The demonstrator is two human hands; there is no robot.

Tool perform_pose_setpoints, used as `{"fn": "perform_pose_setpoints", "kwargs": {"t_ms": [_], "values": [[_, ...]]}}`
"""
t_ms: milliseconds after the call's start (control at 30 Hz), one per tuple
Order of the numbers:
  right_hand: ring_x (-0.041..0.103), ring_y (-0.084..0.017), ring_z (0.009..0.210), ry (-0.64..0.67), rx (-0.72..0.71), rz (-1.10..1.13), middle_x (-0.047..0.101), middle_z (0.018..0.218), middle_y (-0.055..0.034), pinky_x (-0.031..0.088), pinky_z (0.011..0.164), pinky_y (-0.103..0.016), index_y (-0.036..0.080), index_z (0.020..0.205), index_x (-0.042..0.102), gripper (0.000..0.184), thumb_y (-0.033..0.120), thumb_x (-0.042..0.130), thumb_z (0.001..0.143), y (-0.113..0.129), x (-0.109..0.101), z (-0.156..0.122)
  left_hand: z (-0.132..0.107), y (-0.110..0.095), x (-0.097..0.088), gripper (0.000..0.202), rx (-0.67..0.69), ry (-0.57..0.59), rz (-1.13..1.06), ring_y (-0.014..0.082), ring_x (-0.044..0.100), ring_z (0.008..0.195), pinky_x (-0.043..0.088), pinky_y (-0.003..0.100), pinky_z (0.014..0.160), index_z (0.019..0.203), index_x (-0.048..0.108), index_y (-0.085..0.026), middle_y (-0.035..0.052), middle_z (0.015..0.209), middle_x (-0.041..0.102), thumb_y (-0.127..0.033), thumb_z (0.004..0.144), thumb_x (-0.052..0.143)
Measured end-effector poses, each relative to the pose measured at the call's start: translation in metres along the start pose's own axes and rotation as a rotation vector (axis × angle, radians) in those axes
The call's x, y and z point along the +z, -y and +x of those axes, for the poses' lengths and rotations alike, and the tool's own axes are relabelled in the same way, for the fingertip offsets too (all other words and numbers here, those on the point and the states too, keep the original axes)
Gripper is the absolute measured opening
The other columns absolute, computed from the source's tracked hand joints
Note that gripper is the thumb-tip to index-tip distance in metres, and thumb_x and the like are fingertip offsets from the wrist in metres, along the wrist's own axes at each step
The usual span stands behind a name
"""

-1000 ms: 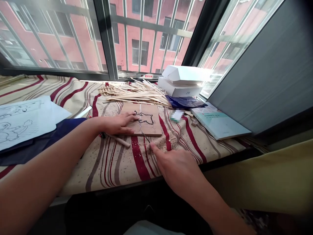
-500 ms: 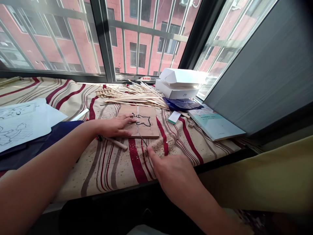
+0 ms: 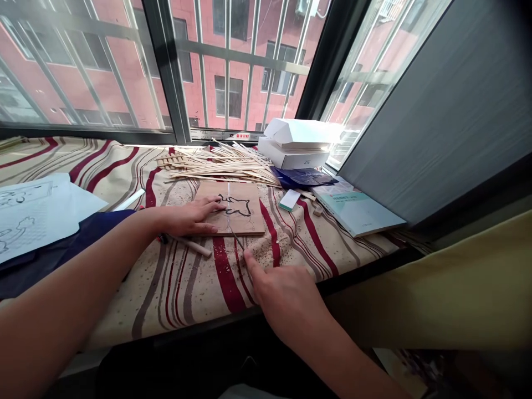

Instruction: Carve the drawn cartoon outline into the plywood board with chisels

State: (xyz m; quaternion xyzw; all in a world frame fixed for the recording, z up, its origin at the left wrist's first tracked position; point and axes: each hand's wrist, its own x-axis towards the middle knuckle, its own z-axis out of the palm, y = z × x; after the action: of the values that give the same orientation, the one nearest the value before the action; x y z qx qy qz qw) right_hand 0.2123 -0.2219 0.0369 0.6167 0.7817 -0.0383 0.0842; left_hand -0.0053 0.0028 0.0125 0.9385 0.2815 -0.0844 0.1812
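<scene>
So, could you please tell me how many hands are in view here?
2: the left hand rests on the wooden board, and the right hand holds a slim tool reaching over the board's near edge.

My left hand (image 3: 193, 217) and right hand (image 3: 282, 293) make two. I count one board (image 3: 238, 208), one thin tool (image 3: 237, 238); around the board, two white box pieces (image 3: 291, 159) toward one o'clock, one eraser (image 3: 290, 200) and one book (image 3: 359, 211) toward three, one stick (image 3: 198, 246) toward eight, strips (image 3: 233, 162) past counting at twelve.
</scene>
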Motion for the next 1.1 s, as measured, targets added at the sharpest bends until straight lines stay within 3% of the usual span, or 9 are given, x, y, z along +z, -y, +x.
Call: {"fn": "perform_pose_setpoints", "kwargs": {"t_ms": [200, 400, 633, 867, 1033, 1100], "values": [[0.081, -0.027, 0.079, 0.018, -0.019, -0.005, 0.083, 0.086, -0.0111, 0.048, 0.061, -0.034, 0.014, 0.165, 0.047, 0.068, 0.007, 0.047, 0.098, -0.002, -0.004, 0.001, 0.000, 0.005, 0.002, 0.094, 0.038, -0.059, 0.013, 0.0457, 0.018, 0.165, 0.023, 0.065, 0.130, 0.171, 0.030, -0.023, 0.0246, 0.179, 0.021, -0.083, 0.100, 0.039], [0.081, -0.027, 0.080, 0.005, -0.011, -0.014, 0.082, 0.084, -0.0104, 0.047, 0.063, -0.034, 0.015, 0.164, 0.049, 0.066, 0.009, 0.047, 0.099, -0.005, -0.004, 0.003, -0.001, 0.001, 0.001, 0.101, 0.007, -0.005, 0.020, 0.0460, 0.012, 0.166, 0.020, 0.064, 0.131, 0.172, 0.024, -0.014, 0.0294, 0.179, 0.011, -0.083, 0.100, 0.037], [0.082, -0.027, 0.085, 0.015, -0.015, -0.015, 0.083, 0.087, -0.0102, 0.048, 0.065, -0.034, 0.016, 0.163, 0.051, 0.064, 0.010, 0.047, 0.100, -0.008, -0.011, 0.001, -0.001, 0.003, 0.001, 0.094, 0.031, -0.031, 0.014, 0.0460, 0.016, 0.165, 0.022, 0.066, 0.130, 0.172, 0.026, -0.024, 0.0235, 0.180, 0.016, -0.081, 0.100, 0.042], [0.082, -0.029, 0.088, 0.047, -0.001, -0.021, 0.084, 0.091, -0.0111, 0.050, 0.067, -0.035, 0.017, 0.163, 0.052, 0.061, 0.012, 0.047, 0.102, -0.005, -0.024, 0.006, -0.001, -0.005, 0.000, 0.109, 0.002, -0.001, -0.022, 0.0458, 0.009, 0.167, 0.015, 0.061, 0.133, 0.171, 0.027, -0.011, 0.0299, 0.179, 0.012, -0.089, 0.096, 0.036], [0.082, -0.030, 0.088, 0.118, 0.026, -0.047, 0.084, 0.090, -0.0107, 0.050, 0.067, -0.035, 0.019, 0.163, 0.051, 0.064, 0.011, 0.049, 0.100, -0.004, -0.030, 0.005, -0.001, -0.004, 0.000, 0.107, 0.018, -0.005, -0.013, 0.0457, 0.014, 0.166, 0.020, 0.064, 0.131, 0.171, 0.028, -0.016, 0.0280, 0.179, 0.015, -0.091, 0.095, 0.034], [0.082, -0.029, 0.088, 0.091, 0.021, -0.050, 0.083, 0.090, -0.0117, 0.050, 0.067, -0.034, 0.018, 0.161, 0.054, 0.061, 0.011, 0.047, 0.101, -0.004, -0.032, 0.004, 0.000, -0.004, 0.000, 0.108, 0.019, -0.009, -0.007, 0.0461, 0.014, 0.166, 0.021, 0.065, 0.131, 0.172, 0.027, -0.017, 0.0270, 0.179, 0.016, -0.092, 0.094, 0.035]]}}
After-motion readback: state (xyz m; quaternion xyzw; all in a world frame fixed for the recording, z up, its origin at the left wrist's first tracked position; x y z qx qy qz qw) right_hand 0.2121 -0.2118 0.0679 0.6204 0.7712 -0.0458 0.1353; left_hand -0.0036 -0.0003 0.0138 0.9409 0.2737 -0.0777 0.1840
